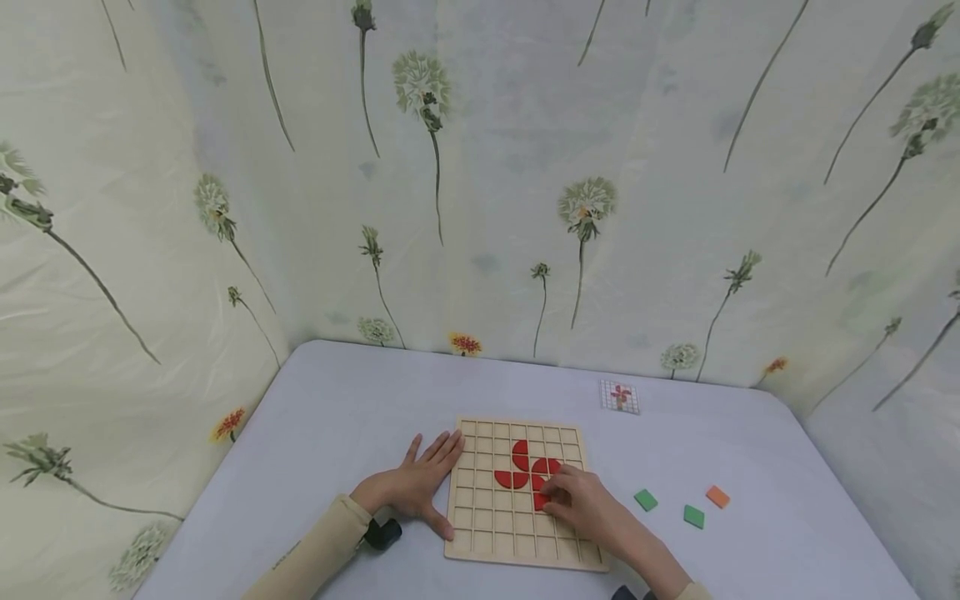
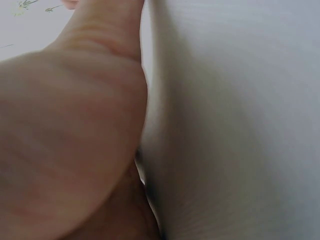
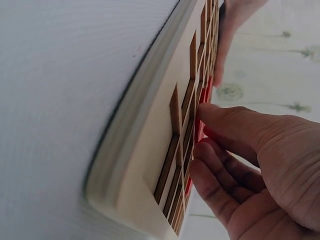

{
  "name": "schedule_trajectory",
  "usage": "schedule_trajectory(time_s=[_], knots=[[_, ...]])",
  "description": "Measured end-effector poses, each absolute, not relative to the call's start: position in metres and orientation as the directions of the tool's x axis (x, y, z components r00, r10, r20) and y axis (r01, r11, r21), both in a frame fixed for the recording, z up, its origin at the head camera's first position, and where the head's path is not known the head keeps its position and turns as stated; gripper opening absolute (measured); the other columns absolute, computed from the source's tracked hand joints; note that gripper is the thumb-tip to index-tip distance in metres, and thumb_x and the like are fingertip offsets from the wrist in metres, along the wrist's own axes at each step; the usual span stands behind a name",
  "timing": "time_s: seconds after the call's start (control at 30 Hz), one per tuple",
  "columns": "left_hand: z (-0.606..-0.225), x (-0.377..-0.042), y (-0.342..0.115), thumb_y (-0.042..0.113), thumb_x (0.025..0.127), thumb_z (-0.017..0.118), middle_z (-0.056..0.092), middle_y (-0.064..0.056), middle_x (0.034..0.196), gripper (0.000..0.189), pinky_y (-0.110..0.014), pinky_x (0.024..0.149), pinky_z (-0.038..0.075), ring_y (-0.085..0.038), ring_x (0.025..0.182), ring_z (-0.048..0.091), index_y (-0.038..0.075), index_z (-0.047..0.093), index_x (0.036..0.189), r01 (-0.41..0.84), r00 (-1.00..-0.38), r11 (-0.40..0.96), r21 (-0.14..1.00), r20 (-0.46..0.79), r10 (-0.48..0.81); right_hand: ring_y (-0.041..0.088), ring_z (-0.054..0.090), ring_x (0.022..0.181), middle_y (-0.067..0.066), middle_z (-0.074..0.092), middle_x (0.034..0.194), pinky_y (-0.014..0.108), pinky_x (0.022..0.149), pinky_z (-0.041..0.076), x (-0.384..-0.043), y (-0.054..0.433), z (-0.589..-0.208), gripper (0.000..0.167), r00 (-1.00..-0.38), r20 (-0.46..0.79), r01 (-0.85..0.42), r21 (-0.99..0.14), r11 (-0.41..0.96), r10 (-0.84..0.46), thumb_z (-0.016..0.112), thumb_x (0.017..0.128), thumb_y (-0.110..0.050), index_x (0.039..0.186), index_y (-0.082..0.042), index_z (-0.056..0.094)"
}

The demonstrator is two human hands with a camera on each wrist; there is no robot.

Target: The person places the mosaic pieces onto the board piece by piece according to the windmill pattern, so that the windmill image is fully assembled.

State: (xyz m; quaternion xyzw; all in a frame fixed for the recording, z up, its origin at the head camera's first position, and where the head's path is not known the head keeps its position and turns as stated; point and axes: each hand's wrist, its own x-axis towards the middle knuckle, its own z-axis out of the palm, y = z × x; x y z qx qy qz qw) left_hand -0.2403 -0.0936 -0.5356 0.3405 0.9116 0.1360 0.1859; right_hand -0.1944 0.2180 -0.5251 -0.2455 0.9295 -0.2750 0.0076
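Note:
A square wooden grid board [image 1: 495, 533] lies on the table, with several red tiles [image 1: 512, 479] with curved edges seated in its cells near the middle. My left hand [image 1: 416, 485] rests at the board's left edge, fingers spread straight and thumb near the lower left corner. Over the right part of the grid, my right hand [image 1: 581, 500] pinches a red tile [image 1: 541, 501] between thumb and fingers, low against the cells. Red shows between those fingertips in the right wrist view, beside the board's thick rim [image 3: 135, 145]. The left wrist view holds mostly palm.
Two green tiles [image 1: 646, 500] and an orange tile [image 1: 717, 497] lie on the table right of the board. Behind it, a small pattern card [image 1: 619, 397] shows a red figure on a grid. A flower-printed curtain [image 1: 495, 208] hangs behind the white table [image 1: 360, 400].

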Motion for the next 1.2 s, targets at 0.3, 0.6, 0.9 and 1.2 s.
schedule_trajectory(time_s=[0.3,0.6,0.9,1.2], knots=[[-0.536,-0.242,-0.094,0.069,0.064,0.075,-0.011,-0.008,0.164,0.136,-0.062,0.115,-0.008,-0.029,0.151,-0.009,0.008,-0.005,0.155,0.572,-0.703,0.737,0.360,-0.248,0.667,0.004,0.057,0.077,-0.007,0.061,0.089,0.018,0.066,0.052,-0.189,0.226,-0.510,0.016,-0.918,0.068,-0.363,-0.542,0.758,-0.390,0.076,0.083,-0.016,0.098,-0.012,0.072],[-0.536,-0.242,-0.094,0.070,0.065,0.074,-0.011,-0.007,0.164,0.135,-0.062,0.115,-0.009,-0.028,0.151,-0.010,0.008,-0.005,0.155,0.572,-0.702,0.736,0.362,-0.249,0.667,0.013,0.049,0.083,-0.003,0.055,0.095,0.023,0.065,0.043,-0.190,0.257,-0.496,0.042,-0.976,-0.077,-0.138,-0.512,0.848,-0.206,0.085,0.072,-0.028,0.103,-0.016,0.059],[-0.537,-0.242,-0.094,0.071,0.064,0.073,-0.011,-0.007,0.164,0.135,-0.061,0.115,-0.009,-0.028,0.151,-0.010,0.008,-0.005,0.155,0.572,-0.703,0.735,0.365,-0.243,0.668,0.022,0.052,0.091,0.007,0.056,0.105,0.036,0.073,0.047,-0.196,0.301,-0.483,0.064,-0.986,-0.071,-0.111,-0.415,0.903,-0.154,0.088,0.066,-0.038,0.113,-0.006,0.057],[-0.535,-0.241,-0.094,0.070,0.065,0.073,-0.011,-0.008,0.164,0.135,-0.062,0.115,-0.009,-0.029,0.151,-0.010,0.007,-0.005,0.155,0.573,-0.699,0.729,0.374,-0.242,0.673,0.022,0.054,0.089,0.011,0.058,0.103,0.038,0.074,0.050,-0.203,0.328,-0.482,0.066,-0.981,-0.174,-0.017,-0.357,0.934,-0.084,0.086,0.069,-0.035,0.114,0.004,0.057]])
